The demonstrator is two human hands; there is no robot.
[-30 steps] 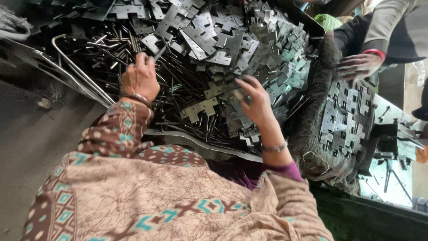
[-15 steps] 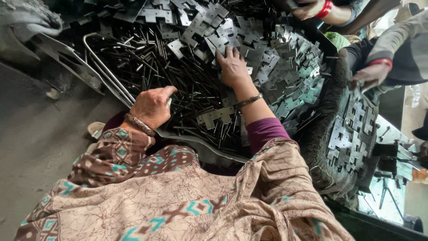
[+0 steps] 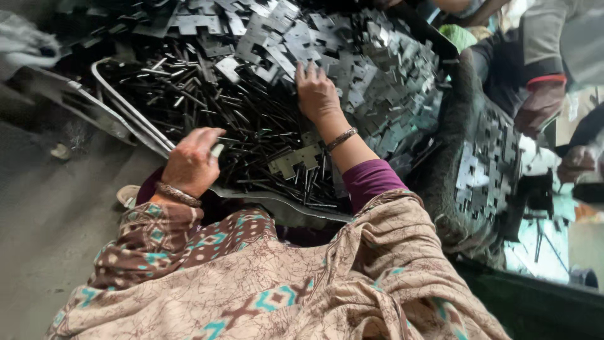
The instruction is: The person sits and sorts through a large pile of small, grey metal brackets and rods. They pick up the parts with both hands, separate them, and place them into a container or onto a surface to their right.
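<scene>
Left hand point(image 3: 189, 165) is pinching a small metal piece point(image 3: 216, 151) at the tray rim point(image 3: 126, 107), 8 o'clock of the rod heap point(image 3: 251, 135). Right hand point(image 3: 316, 94) is lying flat, fingers spread, on stamped metal plates point(image 3: 352, 69) at 12 o'clock, gripping nothing. Risk: sharp stamped edges cutting bare fingers; loose plates sliding off.

Single view only, head-worn, looking steeply down and forward over a patterned beige shawl point(image 3: 264, 283) filling the near edge. Close range: left hand point(image 3: 189, 165) and right hand point(image 3: 318, 94) mid-frame, heap of flat grey stamped metal plates point(image 3: 352, 69) across the far half. Tilted slightly. Right margin catches another person's hand point(image 3: 540, 106). No second view to overlap.
</scene>
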